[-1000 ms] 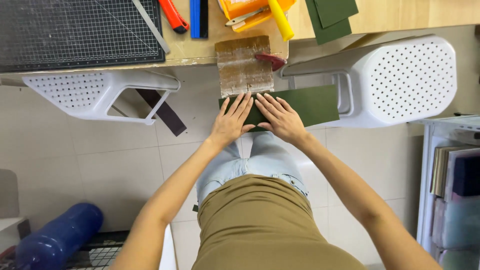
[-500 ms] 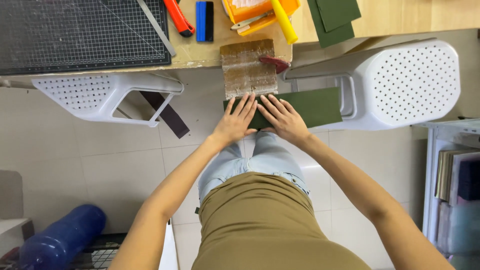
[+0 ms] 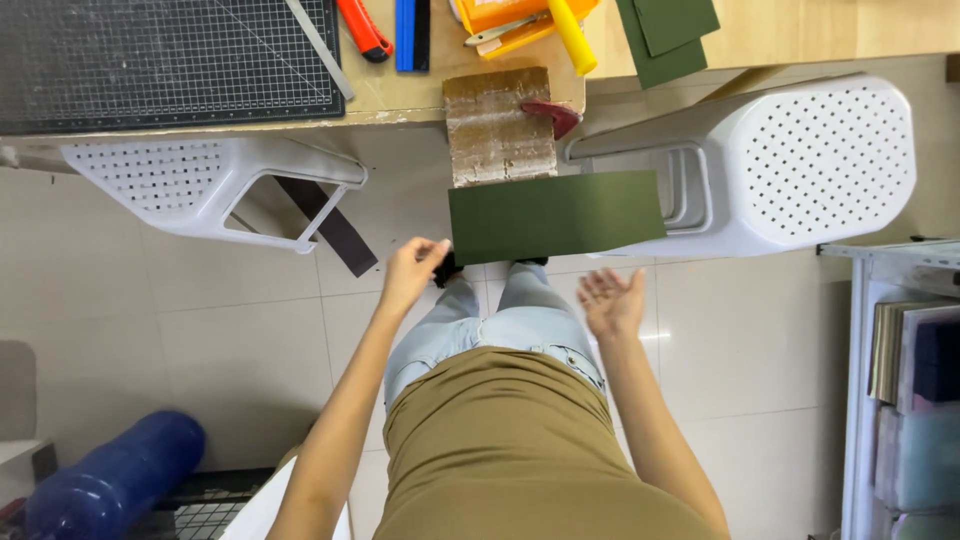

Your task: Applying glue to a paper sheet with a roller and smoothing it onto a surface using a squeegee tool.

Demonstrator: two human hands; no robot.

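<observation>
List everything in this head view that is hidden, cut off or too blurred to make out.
- Feet: hidden under the dark green sheet.
- Left hand: its grip on the sheet's corner cannot be confirmed; fingers overlap the edge.
- Orange tray and red utility knife: cut off by the top edge.
- Shelf contents: blurred, cut off at right.
- Right hand: open, holding nothing.
</observation>
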